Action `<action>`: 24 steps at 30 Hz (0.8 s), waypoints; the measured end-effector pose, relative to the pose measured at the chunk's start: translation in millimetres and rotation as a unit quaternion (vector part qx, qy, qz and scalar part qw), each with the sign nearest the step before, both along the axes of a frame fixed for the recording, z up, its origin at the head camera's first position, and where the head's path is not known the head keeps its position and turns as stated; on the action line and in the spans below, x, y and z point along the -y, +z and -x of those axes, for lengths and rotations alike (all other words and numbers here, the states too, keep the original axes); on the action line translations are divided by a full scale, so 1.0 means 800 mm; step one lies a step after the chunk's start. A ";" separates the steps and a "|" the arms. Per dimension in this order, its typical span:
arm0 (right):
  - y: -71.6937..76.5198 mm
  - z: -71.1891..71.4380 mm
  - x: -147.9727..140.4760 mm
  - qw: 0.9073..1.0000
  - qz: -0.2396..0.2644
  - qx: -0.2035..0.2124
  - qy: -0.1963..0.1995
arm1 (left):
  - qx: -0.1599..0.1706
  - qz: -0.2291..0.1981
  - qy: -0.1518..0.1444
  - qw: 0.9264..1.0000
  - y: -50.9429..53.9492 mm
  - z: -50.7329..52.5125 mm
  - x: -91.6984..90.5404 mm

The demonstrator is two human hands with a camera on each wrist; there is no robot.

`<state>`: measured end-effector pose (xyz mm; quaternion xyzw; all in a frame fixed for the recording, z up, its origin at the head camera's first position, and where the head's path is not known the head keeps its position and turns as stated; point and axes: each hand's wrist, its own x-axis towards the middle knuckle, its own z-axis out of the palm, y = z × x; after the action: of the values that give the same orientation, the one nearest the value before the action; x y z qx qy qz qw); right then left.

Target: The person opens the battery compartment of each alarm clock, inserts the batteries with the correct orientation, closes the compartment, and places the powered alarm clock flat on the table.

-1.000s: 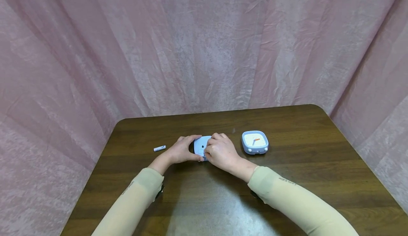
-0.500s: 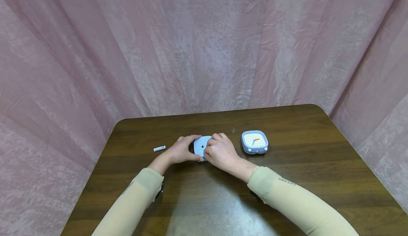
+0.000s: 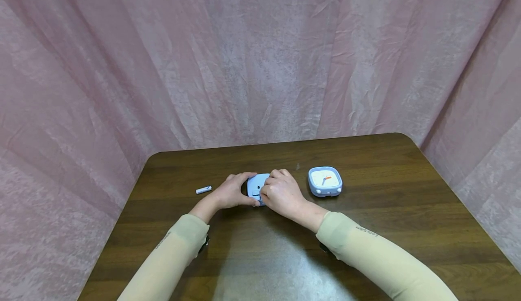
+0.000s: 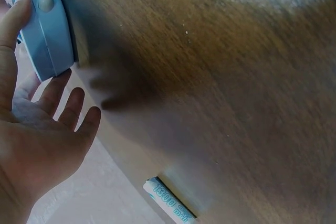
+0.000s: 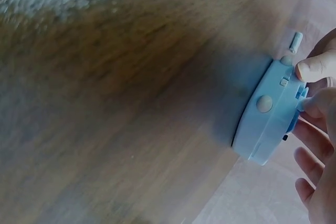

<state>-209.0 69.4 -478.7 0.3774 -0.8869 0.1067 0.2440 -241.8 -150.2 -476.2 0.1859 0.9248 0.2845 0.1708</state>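
A light blue alarm clock (image 3: 256, 182) lies face down on the table, its back turned up. My left hand (image 3: 229, 193) grips it from the left, thumb on the near side and fingers round the far edge. From the right, my right hand (image 3: 284, 196) works on the clock's back with curled fingers. In the right wrist view, its thumb and finger pinch a small blue battery cover (image 5: 303, 103) standing slightly raised there. The inside of the compartment is hidden. A white battery (image 4: 169, 201) marked 1300 mAh lies left of my left hand.
A second light blue alarm clock (image 3: 325, 181) stands to the right of my right hand, white dial up. The brown wooden table (image 3: 374, 170) ends at a pink curtain (image 3: 260, 66) behind.
A dark gap has appeared along the edge of the battery cover as my right fingers lift it slightly. Both hands and the clock otherwise stay where they were.
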 end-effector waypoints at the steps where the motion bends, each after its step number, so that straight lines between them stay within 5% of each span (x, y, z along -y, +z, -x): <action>1: 0.000 0.000 0.000 1.000 0.001 -0.001 -0.001 | -0.001 0.001 0.000 1.000 0.000 0.000 0.000; 24: 0.008 0.002 -0.004 1.000 0.014 0.023 -0.005 | -0.001 0.016 -0.001 1.000 -0.001 0.003 0.000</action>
<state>-210.8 72.5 -472.3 0.3671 -0.8927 0.1262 0.2289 -244.3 -150.0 -477.2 0.1846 0.9292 0.2694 0.1729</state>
